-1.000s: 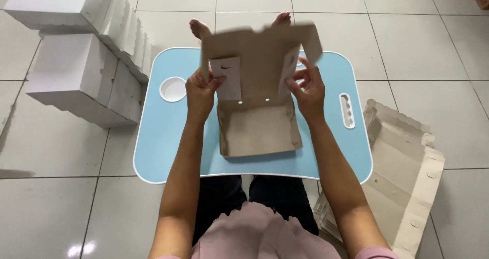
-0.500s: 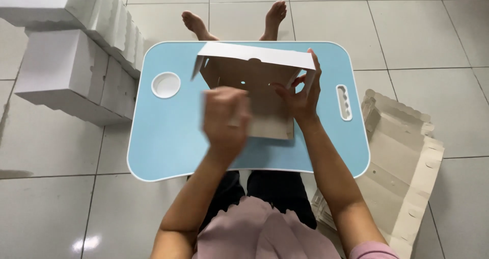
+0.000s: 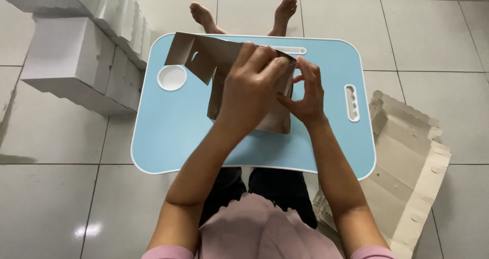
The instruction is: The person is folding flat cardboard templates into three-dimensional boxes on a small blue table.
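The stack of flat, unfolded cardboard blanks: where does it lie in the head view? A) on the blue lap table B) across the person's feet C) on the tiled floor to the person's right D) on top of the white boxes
C: the flat cardboard blanks lie on the tiled floor beside the right edge of the blue lap table, while the white boxes stand on the opposite side.

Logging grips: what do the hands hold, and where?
Both hands, left and right, grip the cardboard box at its folded top edge.
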